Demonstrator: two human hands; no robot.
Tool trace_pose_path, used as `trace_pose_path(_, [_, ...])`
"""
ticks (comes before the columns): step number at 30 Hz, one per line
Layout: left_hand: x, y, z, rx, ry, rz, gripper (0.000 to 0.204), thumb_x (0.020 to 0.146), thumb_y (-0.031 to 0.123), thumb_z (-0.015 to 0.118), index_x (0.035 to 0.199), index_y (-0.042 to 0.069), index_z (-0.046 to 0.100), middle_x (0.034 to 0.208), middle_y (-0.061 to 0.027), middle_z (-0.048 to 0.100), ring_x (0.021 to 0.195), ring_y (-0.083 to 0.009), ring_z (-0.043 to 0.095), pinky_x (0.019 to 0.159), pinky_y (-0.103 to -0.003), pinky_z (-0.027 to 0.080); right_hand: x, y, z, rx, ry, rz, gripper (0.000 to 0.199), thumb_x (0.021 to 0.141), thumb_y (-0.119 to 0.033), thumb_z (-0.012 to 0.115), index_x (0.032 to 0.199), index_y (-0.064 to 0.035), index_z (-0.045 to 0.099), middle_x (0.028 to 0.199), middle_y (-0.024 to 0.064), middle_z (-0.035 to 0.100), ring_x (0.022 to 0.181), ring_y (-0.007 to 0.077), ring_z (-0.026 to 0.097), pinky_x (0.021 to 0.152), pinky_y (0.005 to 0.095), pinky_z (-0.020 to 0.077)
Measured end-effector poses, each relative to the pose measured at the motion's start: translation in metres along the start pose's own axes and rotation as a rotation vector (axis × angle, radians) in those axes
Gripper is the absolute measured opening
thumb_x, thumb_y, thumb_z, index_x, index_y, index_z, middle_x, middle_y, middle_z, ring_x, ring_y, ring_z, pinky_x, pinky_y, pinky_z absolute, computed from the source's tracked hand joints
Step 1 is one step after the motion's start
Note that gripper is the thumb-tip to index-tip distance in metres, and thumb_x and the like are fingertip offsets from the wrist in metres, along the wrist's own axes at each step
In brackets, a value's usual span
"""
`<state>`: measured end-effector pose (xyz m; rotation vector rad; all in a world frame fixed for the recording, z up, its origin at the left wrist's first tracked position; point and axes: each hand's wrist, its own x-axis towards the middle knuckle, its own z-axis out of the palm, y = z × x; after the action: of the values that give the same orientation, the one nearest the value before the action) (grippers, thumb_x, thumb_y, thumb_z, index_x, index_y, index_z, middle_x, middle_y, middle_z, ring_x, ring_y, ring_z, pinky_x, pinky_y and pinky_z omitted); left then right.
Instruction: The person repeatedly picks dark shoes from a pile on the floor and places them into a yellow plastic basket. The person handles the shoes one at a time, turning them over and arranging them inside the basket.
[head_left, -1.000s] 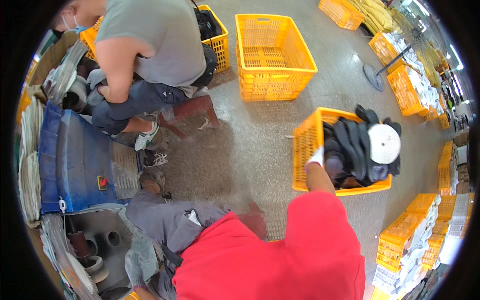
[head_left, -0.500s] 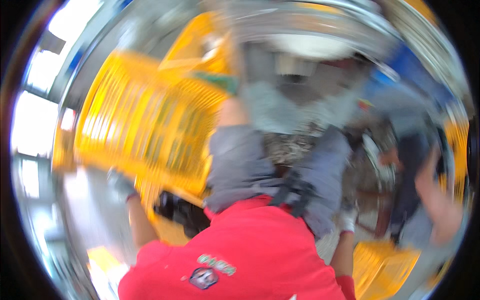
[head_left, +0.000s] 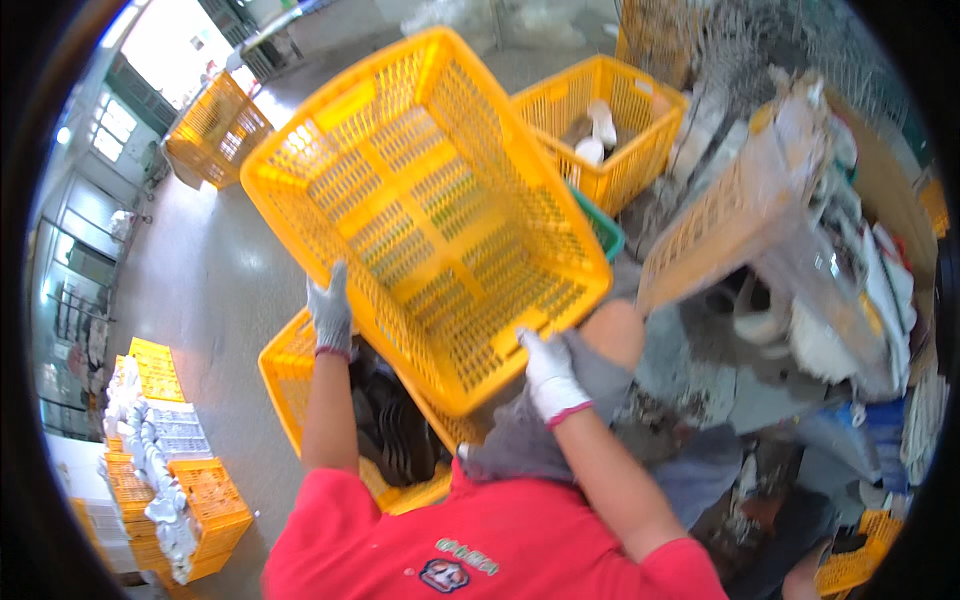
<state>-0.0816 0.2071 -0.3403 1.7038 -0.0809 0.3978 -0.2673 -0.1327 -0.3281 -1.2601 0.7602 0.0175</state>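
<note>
While both gloved hands, left hand (head_left: 330,312) and right hand (head_left: 548,372), grip tilted yellow crate (head_left: 420,200) | loaded crate (head_left: 300,390) beneath

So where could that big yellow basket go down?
Bare grey floor lies left of the lifted basket, between the far basket and the stacked ones. The right side is crowded with a heap of stuff.

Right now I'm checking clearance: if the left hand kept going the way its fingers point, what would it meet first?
The left hand already grips the empty yellow crate at its rim; its fingers point up along that side wall, so it meets the crate itself.
</note>
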Motion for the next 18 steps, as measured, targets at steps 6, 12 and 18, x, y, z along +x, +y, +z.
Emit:
trace_pose_path(6, [0.055, 0.028, -0.003, -0.072, -0.004, -0.287, 0.05, 0.092, 0.008, 0.073, 0.139, -0.003, 0.06, 0.123, -0.012, 0.075, 0.099, -0.0215, 0.073, 0.09, -0.038, 0.061, 0.096, 0.052, 0.022, 0.535, 0.305, 0.383, 0.061, 0.1, -0.031, 0.072, 0.149, 0.0016, 0.06, 0.146, 0.0174, 0.067, 0.129, 0.033, 0.065, 0.11, 0.0457, 0.052])
trace_pose_path(12, [0.069, 0.133, 0.054, 0.25, -0.039, 0.009, 0.049, 0.084, 0.01, 0.075, 0.126, -0.007, 0.058, 0.117, -0.0214, 0.077, 0.099, -0.0302, 0.077, 0.089, -0.039, 0.062, 0.106, 0.054, 0.016, 0.632, 0.337, 0.38, 0.052, 0.105, -0.025, 0.067, 0.151, -0.0049, 0.057, 0.143, 0.017, 0.068, 0.124, 0.0367, 0.068, 0.11, 0.0509, 0.0529])
trace_pose_path(18, [0.019, 0.252, 0.044, 0.272, -0.094, 0.227, 0.056, 0.09, 0.015, 0.074, 0.137, -0.008, 0.053, 0.125, -0.0221, 0.074, 0.115, -0.0313, 0.073, 0.101, -0.043, 0.058, 0.089, 0.036, 0.018, 0.822, 0.106, 0.195, 0.027, 0.105, -0.019, 0.065, 0.128, -0.0053, 0.067, 0.111, 0.0152, 0.074, 0.097, 0.0347, 0.07, 0.088, 0.0524, 0.058])
